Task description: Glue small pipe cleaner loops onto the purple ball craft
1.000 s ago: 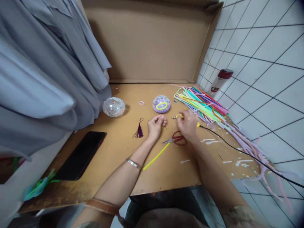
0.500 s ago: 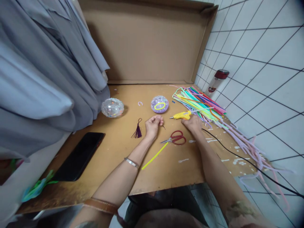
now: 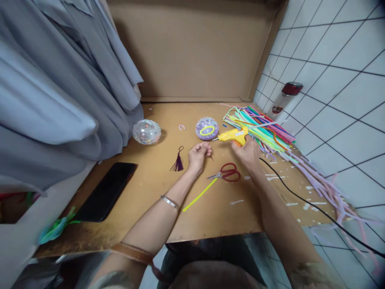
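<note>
My right hand [image 3: 247, 151] grips a yellow hot glue gun [image 3: 233, 135] by its handle. Its metal nozzle points left, close to the fingertips of my left hand [image 3: 198, 155]. Those fingers are pinched together, and a short dark thread-like end [image 3: 212, 158] sticks out below them; whatever else they hold is hidden. Just behind stands a clear and purple ball [image 3: 207, 129] with a yellow ring [image 3: 207, 131] on its front. A dark purple tassel [image 3: 178, 161] lies left of my left hand. Red-handled scissors [image 3: 227, 172] lie between my forearms, touching a yellow pipe cleaner [image 3: 198, 196].
A clear ball [image 3: 146, 131] and a small pale curved piece [image 3: 182, 127] are at the left. A black phone [image 3: 106, 192] lies near the curtain [image 3: 99, 88]. Coloured pipe cleaners [image 3: 264, 126] and a red-capped bottle [image 3: 282, 102] are at the right. A black cord [image 3: 288, 186] trails off right.
My right hand has lifted the glue gun off the table and brought its nozzle nearer my left fingertips. My left hand stays pinched. The view has shifted slightly.
</note>
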The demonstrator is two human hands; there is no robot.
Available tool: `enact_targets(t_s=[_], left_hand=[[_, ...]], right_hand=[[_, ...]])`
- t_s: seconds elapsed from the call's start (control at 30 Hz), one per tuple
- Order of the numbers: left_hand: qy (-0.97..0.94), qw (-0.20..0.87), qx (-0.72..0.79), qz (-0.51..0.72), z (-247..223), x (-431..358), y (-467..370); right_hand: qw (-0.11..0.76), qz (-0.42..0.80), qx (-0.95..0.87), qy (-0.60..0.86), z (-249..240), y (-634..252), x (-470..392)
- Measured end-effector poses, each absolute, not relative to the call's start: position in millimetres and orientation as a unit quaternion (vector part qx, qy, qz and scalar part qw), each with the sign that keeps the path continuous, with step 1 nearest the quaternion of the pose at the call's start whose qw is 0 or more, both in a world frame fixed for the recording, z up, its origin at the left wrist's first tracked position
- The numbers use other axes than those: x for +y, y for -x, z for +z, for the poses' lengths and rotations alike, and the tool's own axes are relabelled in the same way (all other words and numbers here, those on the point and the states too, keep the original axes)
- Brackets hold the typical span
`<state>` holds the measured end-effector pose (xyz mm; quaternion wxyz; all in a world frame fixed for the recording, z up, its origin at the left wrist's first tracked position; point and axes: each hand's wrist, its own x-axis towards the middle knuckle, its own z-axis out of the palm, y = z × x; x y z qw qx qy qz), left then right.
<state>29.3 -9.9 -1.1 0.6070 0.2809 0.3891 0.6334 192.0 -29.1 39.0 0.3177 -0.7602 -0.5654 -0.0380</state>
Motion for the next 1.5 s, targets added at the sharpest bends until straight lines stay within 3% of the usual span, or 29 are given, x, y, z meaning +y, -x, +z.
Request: enact_targets(t_s=[1.5], left_hand=[[-0.3,0.62,0.377,0.619,-2.1,-10.6,-29.4]], right_hand=[[0.267,-0.049,-0.581,0.767,40.2,-182.0,-31.7]])
